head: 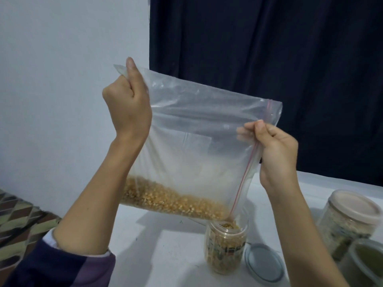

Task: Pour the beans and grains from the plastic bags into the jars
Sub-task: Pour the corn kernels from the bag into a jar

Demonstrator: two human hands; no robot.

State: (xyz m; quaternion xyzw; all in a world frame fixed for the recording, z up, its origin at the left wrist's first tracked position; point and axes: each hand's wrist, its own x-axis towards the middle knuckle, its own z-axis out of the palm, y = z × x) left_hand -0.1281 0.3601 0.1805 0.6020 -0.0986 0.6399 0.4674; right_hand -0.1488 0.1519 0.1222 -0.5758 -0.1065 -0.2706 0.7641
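From the head camera, a clear plastic zip bag [192,129] is held up over a white table [157,241], tilted so that its lower right corner dips into the mouth of an open jar [226,247]; the left hand [128,108] grips the bag's upper left corner, its fingers curled tight around the gathered plastic with the thumb standing upright against it; the right hand [277,154] pinches the bag's right edge beside the red zip line [246,172], thumb in front and fingers seen through the film behind; yellow grains [165,200] lie in a band along the bottom of the bag, sloping down toward the corner at the jar; the jar stands upright on the table, clear-walled with a printed label, already filled with the same yellow grains almost to its neck; a round grey lid [264,265] lies flat on the table just right of the jar, close to its base; farther right stands a larger lidded jar [348,220] with a pale pinkish cap and light contents, and in front of it a lidded container [366,264] with greenish contents, cut off by the frame edge; behind the table hangs a dark curtain [269,48] beside a pale wall [62,79]; a patterned fabric [18,220] shows at lower left, and the left arm wears a pushed-up dark sleeve [62,268].
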